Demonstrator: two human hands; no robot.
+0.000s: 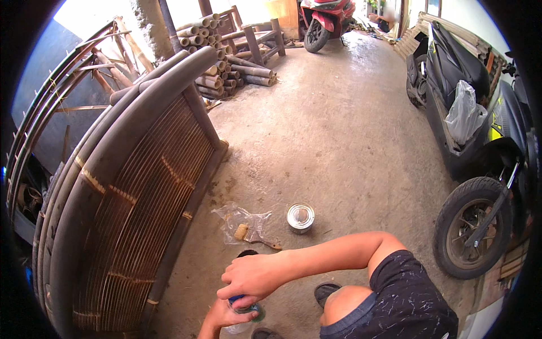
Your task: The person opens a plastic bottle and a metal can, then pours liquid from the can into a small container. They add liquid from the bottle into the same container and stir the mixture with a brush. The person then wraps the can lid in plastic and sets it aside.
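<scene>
My left hand [220, 317] is wrapped round a clear plastic bottle [255, 314] low in the view, most of it hidden by my hands. From above, my right hand [254, 277] closes over the bottle's top, where a bit of a blue cap [236, 298] shows under the fingers. Just beyond my hands, a paintbrush [243, 231] with pale bristles and a wooden handle lies partly on a crumpled clear plastic bag [228, 217]. To the right of the brush stands a round metal tin [300, 216] with its lid on.
A dark bamboo bench or panel [141, 186] fills the left side. Cut bamboo poles [226, 62] are stacked behind it. Along the right stands a dark motorbike [474, 226] with a plastic bag [466, 116] on it. A red motorbike [327, 22] and a person [385, 22] are far back.
</scene>
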